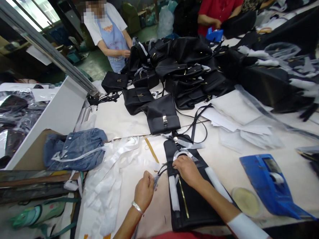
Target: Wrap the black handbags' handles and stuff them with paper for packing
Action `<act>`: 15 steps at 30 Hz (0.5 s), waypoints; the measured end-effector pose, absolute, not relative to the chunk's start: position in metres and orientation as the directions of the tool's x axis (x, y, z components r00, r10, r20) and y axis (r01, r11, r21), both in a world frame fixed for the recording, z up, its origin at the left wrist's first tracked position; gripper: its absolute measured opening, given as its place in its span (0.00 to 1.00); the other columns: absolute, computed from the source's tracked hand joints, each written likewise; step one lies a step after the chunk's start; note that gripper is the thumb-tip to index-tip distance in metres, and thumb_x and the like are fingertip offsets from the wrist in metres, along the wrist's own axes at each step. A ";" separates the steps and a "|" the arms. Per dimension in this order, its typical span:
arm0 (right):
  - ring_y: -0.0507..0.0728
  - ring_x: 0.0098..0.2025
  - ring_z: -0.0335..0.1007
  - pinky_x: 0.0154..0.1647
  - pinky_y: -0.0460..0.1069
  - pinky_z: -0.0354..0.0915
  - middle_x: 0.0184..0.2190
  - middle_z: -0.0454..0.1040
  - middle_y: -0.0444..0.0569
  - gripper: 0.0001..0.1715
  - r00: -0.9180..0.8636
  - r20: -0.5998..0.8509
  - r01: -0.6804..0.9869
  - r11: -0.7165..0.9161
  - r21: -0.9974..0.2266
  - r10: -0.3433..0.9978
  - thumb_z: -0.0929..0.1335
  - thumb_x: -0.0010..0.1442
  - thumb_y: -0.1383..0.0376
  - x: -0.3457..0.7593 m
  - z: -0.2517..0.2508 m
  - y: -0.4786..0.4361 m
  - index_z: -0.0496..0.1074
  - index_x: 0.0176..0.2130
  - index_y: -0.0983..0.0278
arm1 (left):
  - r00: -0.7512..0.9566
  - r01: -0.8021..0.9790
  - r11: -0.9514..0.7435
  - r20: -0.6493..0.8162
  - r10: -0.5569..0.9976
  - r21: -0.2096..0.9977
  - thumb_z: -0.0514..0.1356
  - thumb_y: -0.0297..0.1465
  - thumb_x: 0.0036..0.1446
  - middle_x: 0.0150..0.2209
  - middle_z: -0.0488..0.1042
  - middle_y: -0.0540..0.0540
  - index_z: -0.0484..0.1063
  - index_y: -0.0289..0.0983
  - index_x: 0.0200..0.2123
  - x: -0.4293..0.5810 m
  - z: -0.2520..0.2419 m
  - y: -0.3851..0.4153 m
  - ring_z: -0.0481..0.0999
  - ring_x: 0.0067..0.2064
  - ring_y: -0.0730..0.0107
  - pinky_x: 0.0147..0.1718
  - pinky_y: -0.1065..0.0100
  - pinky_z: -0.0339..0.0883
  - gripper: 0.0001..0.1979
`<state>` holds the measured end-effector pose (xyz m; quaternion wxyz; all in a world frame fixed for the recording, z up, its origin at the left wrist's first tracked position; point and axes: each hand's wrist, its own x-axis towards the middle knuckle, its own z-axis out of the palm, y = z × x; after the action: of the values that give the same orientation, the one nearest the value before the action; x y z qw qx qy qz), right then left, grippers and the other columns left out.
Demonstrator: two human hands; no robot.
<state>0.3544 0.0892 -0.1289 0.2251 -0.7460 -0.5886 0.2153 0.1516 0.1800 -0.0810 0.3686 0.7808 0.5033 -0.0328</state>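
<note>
A black backpack point(197, 207) lies flat on the worktable in front of me, with a gold zip down its panel and white wrapping around its straps. My right hand point(186, 169) rests at its upper part, fingers curled at the white-wrapped handle point(183, 153). Just left of the bag, my left hand point(145, 189) is closed around thin black cords point(162, 170) with a bit of clear plastic wrap. The cords run from its fingers to the bag's side. What lies under my right fingertips is hidden.
More black bags point(163, 115) are heaped toward the back. At right are white paper sheets point(243, 118), a blue tape dispenser point(268, 185) and a round tub point(245, 200). A folded denim garment point(77, 148) and white strips point(104, 187) lie left. Co-workers point(113, 35) stand across the table.
</note>
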 end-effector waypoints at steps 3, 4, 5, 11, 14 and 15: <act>0.57 0.42 0.61 0.43 0.51 0.53 0.34 0.71 0.49 0.08 0.112 -0.060 0.807 -0.126 -0.576 0.992 0.64 0.61 0.67 0.353 -0.129 0.087 0.73 0.35 0.61 | 0.566 0.794 -0.350 -0.392 0.725 0.498 0.43 0.38 0.63 0.25 0.75 0.46 0.59 0.40 0.34 0.165 -0.088 0.183 0.75 0.28 0.65 0.27 0.70 0.59 0.10; 0.57 0.42 0.61 0.42 0.51 0.53 0.35 0.70 0.49 0.08 0.090 -0.062 0.810 -0.110 -0.576 0.994 0.64 0.61 0.67 0.353 -0.129 0.086 0.73 0.36 0.61 | 0.580 0.794 -0.385 -0.398 0.710 0.471 0.43 0.37 0.63 0.25 0.75 0.45 0.59 0.39 0.35 0.172 -0.091 0.183 0.75 0.28 0.64 0.27 0.70 0.58 0.11; 0.57 0.41 0.61 0.41 0.50 0.53 0.35 0.70 0.49 0.08 0.079 -0.066 0.811 -0.103 -0.576 0.995 0.64 0.61 0.67 0.354 -0.128 0.085 0.73 0.36 0.61 | 0.591 0.795 -0.414 -0.411 0.694 0.442 0.43 0.37 0.63 0.25 0.75 0.45 0.60 0.39 0.36 0.179 -0.094 0.183 0.75 0.28 0.64 0.27 0.70 0.57 0.11; 0.57 0.40 0.61 0.39 0.50 0.53 0.34 0.69 0.50 0.08 0.044 -0.101 0.828 -0.093 -0.554 0.994 0.64 0.61 0.65 0.358 -0.133 0.082 0.72 0.34 0.62 | 0.650 0.759 -0.550 -0.456 0.608 0.348 0.43 0.35 0.63 0.30 0.76 0.38 0.61 0.35 0.43 0.213 -0.112 0.172 0.76 0.32 0.59 0.28 0.68 0.57 0.13; 0.56 0.39 0.63 0.40 0.49 0.56 0.35 0.71 0.49 0.08 -0.014 -0.133 0.789 -0.071 -0.611 0.991 0.63 0.60 0.67 0.367 -0.136 0.083 0.72 0.35 0.63 | 0.655 0.755 -0.553 -0.455 0.603 0.353 0.42 0.35 0.63 0.31 0.76 0.38 0.61 0.35 0.42 0.211 -0.118 0.168 0.76 0.33 0.58 0.29 0.68 0.57 0.13; 0.56 0.40 0.64 0.41 0.49 0.57 0.36 0.71 0.49 0.09 -0.004 -0.128 0.764 -0.079 -0.640 0.992 0.63 0.60 0.68 0.372 -0.136 0.086 0.72 0.38 0.63 | 0.648 0.761 -0.543 -0.460 0.607 0.355 0.41 0.35 0.63 0.30 0.76 0.38 0.61 0.35 0.41 0.208 -0.120 0.168 0.76 0.33 0.59 0.29 0.68 0.57 0.13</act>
<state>0.3715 0.0856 -0.1362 0.1992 -0.6770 -0.6485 0.2853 0.2082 0.1685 -0.1199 0.2694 0.8668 0.3946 -0.1424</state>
